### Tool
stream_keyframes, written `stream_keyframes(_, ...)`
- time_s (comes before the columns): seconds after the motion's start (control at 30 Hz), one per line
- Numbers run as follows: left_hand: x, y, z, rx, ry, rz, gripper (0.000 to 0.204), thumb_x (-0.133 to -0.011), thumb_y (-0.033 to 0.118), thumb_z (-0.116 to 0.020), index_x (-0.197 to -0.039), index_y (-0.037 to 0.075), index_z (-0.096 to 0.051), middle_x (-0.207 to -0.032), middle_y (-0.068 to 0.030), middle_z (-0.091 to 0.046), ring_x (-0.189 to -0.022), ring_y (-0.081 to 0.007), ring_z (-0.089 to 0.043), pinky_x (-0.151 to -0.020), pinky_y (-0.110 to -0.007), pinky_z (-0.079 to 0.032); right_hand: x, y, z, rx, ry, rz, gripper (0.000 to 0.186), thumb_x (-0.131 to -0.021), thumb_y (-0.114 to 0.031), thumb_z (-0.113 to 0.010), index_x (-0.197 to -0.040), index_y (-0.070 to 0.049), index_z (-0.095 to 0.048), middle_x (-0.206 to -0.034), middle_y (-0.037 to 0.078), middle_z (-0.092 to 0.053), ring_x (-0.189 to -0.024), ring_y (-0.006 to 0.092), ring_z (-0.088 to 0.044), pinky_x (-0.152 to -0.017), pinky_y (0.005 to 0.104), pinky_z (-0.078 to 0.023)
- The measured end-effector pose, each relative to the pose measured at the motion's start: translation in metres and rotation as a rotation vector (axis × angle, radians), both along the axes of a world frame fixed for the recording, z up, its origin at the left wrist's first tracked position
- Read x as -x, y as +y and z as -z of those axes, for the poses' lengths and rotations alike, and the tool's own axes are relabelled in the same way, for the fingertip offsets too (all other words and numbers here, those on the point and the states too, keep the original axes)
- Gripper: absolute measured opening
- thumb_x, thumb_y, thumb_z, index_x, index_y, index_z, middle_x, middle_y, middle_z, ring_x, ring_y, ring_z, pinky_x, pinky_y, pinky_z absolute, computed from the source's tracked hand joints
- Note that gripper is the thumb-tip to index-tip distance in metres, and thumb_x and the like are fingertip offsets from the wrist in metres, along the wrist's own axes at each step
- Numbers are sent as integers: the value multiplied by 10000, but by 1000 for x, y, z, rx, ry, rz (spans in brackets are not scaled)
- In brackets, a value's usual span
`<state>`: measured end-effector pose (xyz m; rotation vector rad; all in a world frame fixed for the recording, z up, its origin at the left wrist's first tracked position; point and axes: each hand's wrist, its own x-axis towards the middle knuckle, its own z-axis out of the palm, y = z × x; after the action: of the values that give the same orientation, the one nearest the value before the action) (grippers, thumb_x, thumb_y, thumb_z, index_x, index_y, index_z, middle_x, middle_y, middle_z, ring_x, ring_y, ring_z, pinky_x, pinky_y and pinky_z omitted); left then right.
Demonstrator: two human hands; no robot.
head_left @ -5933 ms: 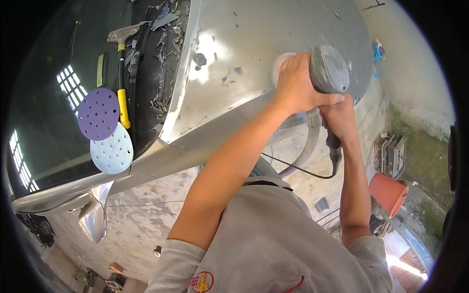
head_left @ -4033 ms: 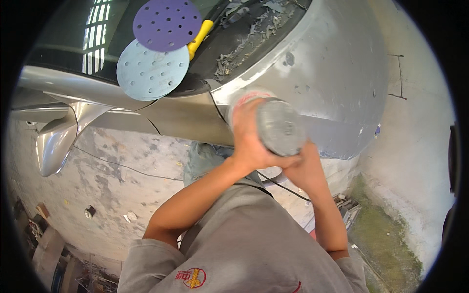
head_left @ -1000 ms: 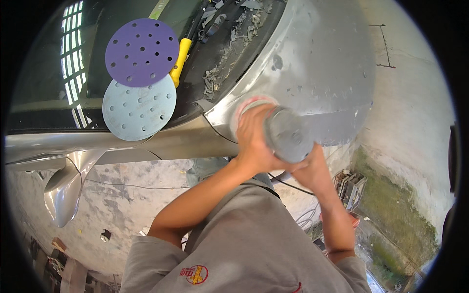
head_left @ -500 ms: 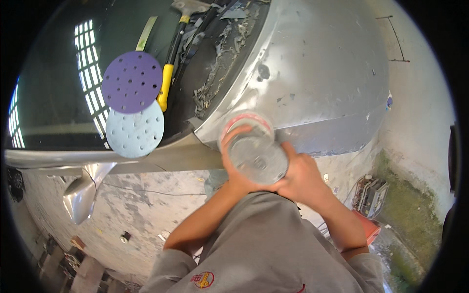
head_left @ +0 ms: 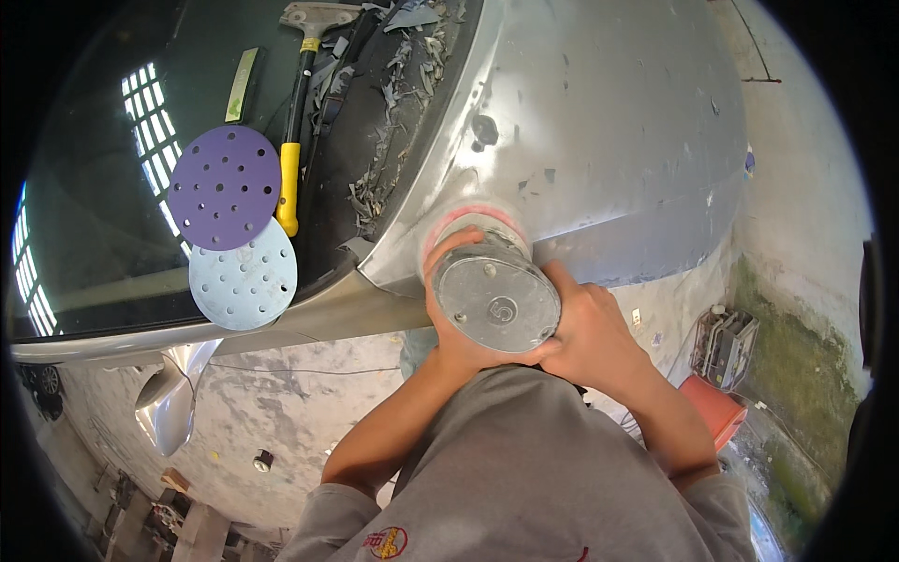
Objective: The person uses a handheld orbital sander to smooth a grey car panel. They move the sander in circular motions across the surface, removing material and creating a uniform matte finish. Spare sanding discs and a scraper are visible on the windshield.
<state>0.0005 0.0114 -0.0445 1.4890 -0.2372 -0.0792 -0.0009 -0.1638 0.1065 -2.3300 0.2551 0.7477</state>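
Note:
A dusty grey round-headed sander (head_left: 496, 298) is held between my two hands at the corner of a silver car's hood (head_left: 599, 131). My left hand (head_left: 451, 323) wraps round the near left side of its head, with fingers reaching over toward the pad. From the right, my right hand (head_left: 590, 323) closes on the sander's body. A reddish rim (head_left: 479, 214) shows at the pad's far edge, over the panel beside the windshield corner. Whether the pad presses flat on the metal is hidden by the sander's head.
On the windshield (head_left: 103, 206) lie a purple perforated sanding disc (head_left: 223, 178), a light blue one (head_left: 242, 286), a yellow-handled scraper (head_left: 289, 187) and a green strip (head_left: 242, 89). Paint flakes (head_left: 370, 197) litter the cowl. A side mirror (head_left: 169, 403) juts out left; a red container (head_left: 712, 412) stands right.
The view has shifted, so the discs and scraper appear further left and lower. The sander's head, blurred before, is now sharp and tilted differently. Both hands still grip it.

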Motion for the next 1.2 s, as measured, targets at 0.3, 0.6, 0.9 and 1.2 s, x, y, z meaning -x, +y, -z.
stream_keyframes(0.3,-56,-10,-23,-167,-196,9,1351,-497,714,-1012,-1484,-19,-453,-1374,-178,-571,-1293,-356,-584,-1115,-525,-472,-22,0,2,-20,-108,11,749,-754,-254,-928,-1309,96,-567,-934,353,-733,-945,525,-744,-841,524,-594)
stream_keyframes(0.6,-138,-93,-37,-132,-230,30,1209,-527,623,-1009,-1427,-39,-547,-1278,-231,-668,-1230,-417,-640,-1103,-531,-463,-71,-61,12,-43,-376,177,553,-853,-111,-741,-1352,84,-604,-1146,319,-759,-1098,476,-757,-914,452,-601)
stream_keyframes(0.9,-88,-29,-37,-107,-133,85,1187,-464,619,-1026,-1393,3,-617,-1298,-191,-692,-1284,-433,-636,-1144,-554,-441,-7,-7,10,-5,-276,164,667,-848,-138,-858,-1358,105,-502,-771,294,-684,-768,518,-719,-707,502,-579)
stream_keyframes(1.2,-141,-82,-50,-148,-309,38,1105,-506,570,-1029,-1356,-13,-631,-1260,-195,-706,-1147,-411,-691,-1062,-525,-519,-28,-36,15,154,-354,225,633,-828,-90,-898,-1290,92,-505,-822,265,-733,-764,469,-752,-656,462,-579)
